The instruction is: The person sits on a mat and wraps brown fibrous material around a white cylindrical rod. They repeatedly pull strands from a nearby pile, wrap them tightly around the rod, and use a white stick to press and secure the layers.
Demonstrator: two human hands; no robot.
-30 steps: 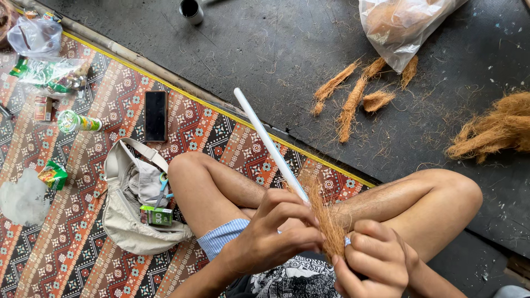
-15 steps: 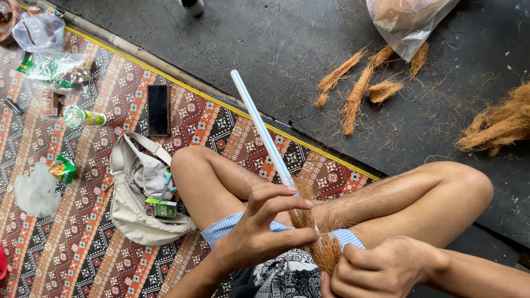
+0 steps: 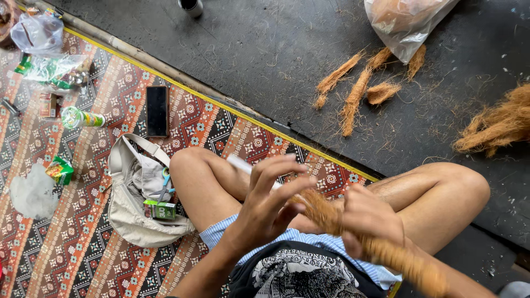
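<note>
The person sits cross-legged on a patterned mat [image 3: 83,221], and both hands work a long bundle of brown fibre [image 3: 331,218] over the lap. The bundle's long axis runs on a slant, from its upper end near the left hand [image 3: 270,204] down toward the lower right corner of the view, where it blurs out past the right forearm. The right hand [image 3: 371,218] is closed around the middle of the bundle. The left hand has its fingers spread and loose, palm against the bundle's upper end; whether it grips anything I cannot tell. A white stick [image 3: 240,164] pokes out from behind the left hand, pointing up and left over the knee.

On the mat, just beside the left knee, lies a pale cloth bag [image 3: 132,209] with a small green carton [image 3: 161,209] on it. A black phone [image 3: 157,110] lies near the mat's yellow edge. On the dark floor [image 3: 265,49] beyond that edge lie loose fibre tufts [image 3: 353,99], a plastic bag [image 3: 406,22], and a larger fibre heap [image 3: 497,124] at the right side.
</note>
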